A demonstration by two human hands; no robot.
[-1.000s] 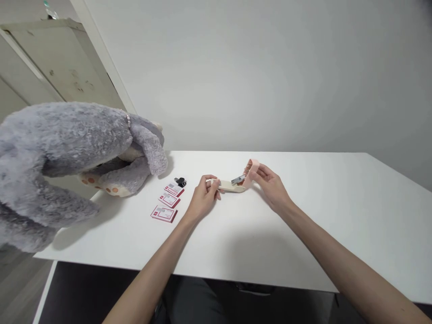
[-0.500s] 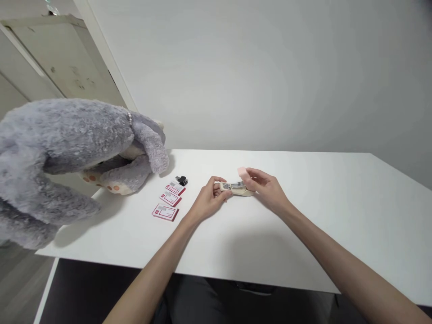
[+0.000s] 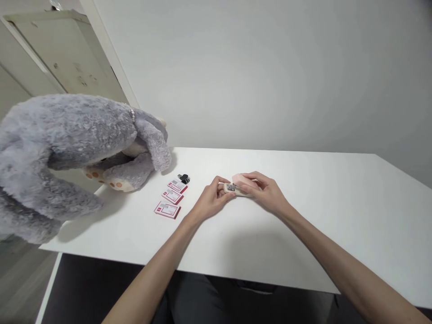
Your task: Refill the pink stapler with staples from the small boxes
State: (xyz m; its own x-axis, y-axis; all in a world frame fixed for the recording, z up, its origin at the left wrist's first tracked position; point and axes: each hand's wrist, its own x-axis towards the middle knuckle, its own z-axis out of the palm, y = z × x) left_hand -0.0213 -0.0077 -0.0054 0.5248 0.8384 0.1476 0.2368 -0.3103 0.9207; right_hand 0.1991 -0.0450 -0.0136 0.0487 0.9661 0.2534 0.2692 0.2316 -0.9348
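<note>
A small pink and cream stapler point(image 3: 239, 185) lies low over the white table point(image 3: 303, 216), nearly folded shut, with metal showing at its front end. My left hand point(image 3: 212, 200) pinches the stapler's front end with closed fingers. My right hand point(image 3: 266, 191) curls over its pink top and rear. Both hands rest close to the table's middle.
Three red and white small boxes point(image 3: 172, 196) lie in a row left of my hands, with a black clip point(image 3: 184, 178) just behind them. A big grey plush toy point(image 3: 74, 148) covers the table's left end. A cream cabinet point(image 3: 50, 58) stands behind it.
The stapler's pink top, swung wide open a second ago, has been folded down onto the cream base. Both hands have moved closer together around it.
</note>
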